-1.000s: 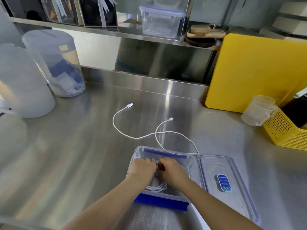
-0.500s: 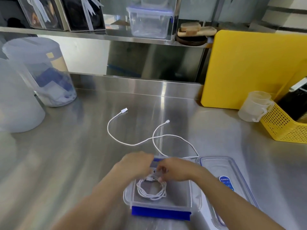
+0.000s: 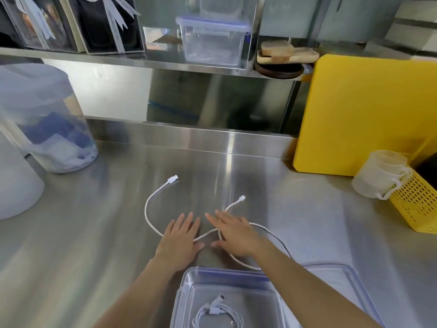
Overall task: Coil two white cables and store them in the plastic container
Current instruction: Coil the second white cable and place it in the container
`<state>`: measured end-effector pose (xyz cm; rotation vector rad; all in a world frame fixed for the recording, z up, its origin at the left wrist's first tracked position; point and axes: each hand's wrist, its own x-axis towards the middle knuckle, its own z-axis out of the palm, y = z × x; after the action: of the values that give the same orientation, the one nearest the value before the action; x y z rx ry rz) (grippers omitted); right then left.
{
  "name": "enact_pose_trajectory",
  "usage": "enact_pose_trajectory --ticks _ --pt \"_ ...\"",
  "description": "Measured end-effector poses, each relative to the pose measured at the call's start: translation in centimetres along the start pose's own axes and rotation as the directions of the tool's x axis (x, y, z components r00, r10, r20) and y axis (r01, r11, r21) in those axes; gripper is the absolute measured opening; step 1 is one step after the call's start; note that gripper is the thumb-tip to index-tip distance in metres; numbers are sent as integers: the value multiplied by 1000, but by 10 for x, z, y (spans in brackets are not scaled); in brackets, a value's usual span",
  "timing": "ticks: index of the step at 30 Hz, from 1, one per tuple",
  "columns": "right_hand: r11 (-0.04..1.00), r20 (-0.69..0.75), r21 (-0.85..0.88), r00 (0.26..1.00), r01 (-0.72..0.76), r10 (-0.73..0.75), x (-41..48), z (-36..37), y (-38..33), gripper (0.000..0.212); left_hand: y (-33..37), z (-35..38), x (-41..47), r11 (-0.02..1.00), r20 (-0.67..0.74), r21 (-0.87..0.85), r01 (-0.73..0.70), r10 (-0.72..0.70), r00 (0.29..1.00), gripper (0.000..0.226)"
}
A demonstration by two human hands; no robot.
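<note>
Head view: the first coiled cable is now left lying in the plastic container, released a moment ago. Beyond it, the left hand and right hand, both spread open and empty, are now brought over the loose second cable, which is still uncoiled on the counter.

The counter is brushed steel, smooth with streaky glare; the shelf at 12 o'clock is the same metal. The box at 6 o'clock is clear glossy plastic, as is its lid. Both cables look smooth and matt white. At 3 o'clock, the board is matt yellow plastic and the basket perforated plastic.
</note>
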<state>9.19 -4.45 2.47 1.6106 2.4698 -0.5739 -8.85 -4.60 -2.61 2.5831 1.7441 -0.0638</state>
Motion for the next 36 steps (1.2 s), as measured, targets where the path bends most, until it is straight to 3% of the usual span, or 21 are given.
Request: enact_pose_trajectory --ticks 3,7,10,12,15,17,20,24,28,32,36 --pt "997 31 -78 999 11 -9 9 16 6 62 -7 17 1 999 -34 -21 -35 34 999 53" --pt "973 -160 -220 981 77 -113 18 18 6 28 -5 14 -1 998 -207 -31 -47 39 977 34" --pt "984 -276 -164 954 74 -118 21 15 6 20 2 0 -4 998 -321 -53 -23 4 947 25" --pt "997 -431 -28 899 67 -73 20 8 10 19 5 -18 -2 991 -351 -136 1 -49 935 19" --pt "978 -660 22 737 207 -142 14 -10 10 18 14 -47 1 945 -350 -326 -30 -91 932 12" --pt "937 -680 120 715 327 -163 7 -29 0 21 25 -71 6 869 -395 -487 -91 -125 910 24" --pt "885 -759 298 651 358 -8 -5 -59 -3 19 29 -107 15 690 -380 -702 -173 -159 911 21" --pt "744 -710 606 612 281 348 -27 -103 19 10 12 -126 18 586 -285 -805 -93 -243 927 27" --pt "681 -711 673 504 287 491 -43 -132 31 17 13 -129 11 476 -156 -879 -26 -235 959 32" --pt "696 -698 693 413 186 584 -51 -142 45 21 15 -139 4 108 46 -992 61 -140 989 37" --pt "683 -693 711 335 169 638 -61 -146 67 22 -1 -153 -5 -211 71 -975 72 10 997 28"
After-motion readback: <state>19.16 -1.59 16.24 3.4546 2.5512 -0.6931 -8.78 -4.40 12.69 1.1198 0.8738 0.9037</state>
